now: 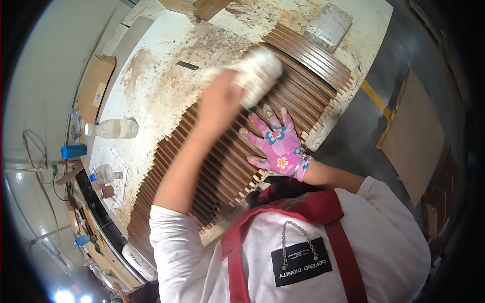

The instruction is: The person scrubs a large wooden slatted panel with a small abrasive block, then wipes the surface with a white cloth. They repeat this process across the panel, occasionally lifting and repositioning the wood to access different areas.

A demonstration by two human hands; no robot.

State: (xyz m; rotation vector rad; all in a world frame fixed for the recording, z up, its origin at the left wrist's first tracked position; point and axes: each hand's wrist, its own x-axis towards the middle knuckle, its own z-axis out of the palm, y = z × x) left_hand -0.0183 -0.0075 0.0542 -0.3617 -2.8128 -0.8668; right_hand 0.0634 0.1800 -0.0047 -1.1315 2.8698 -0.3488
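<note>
A broad row of narrow brown strips [212,174], laid side by side, runs diagonally over the worktable. My left hand [220,103], bare and blurred by motion, is closed round a wad of white cloth [260,73] on the far part of the strips. My right hand [277,142] wears a pink flowered glove and lies flat on the strips, fingers spread, nearer to me than the cloth. At the far right end, a group of glossier strips [308,54] lies at a slight angle to the others.
The stained white tabletop [151,86] holds a small dark flat piece [188,65], a plastic-covered block [329,26] and a capped bottle [116,129]. A clear jug [102,174] stands further left. Cardboard [96,86] leans along the left edge. A brown board [414,136] is beyond the right edge.
</note>
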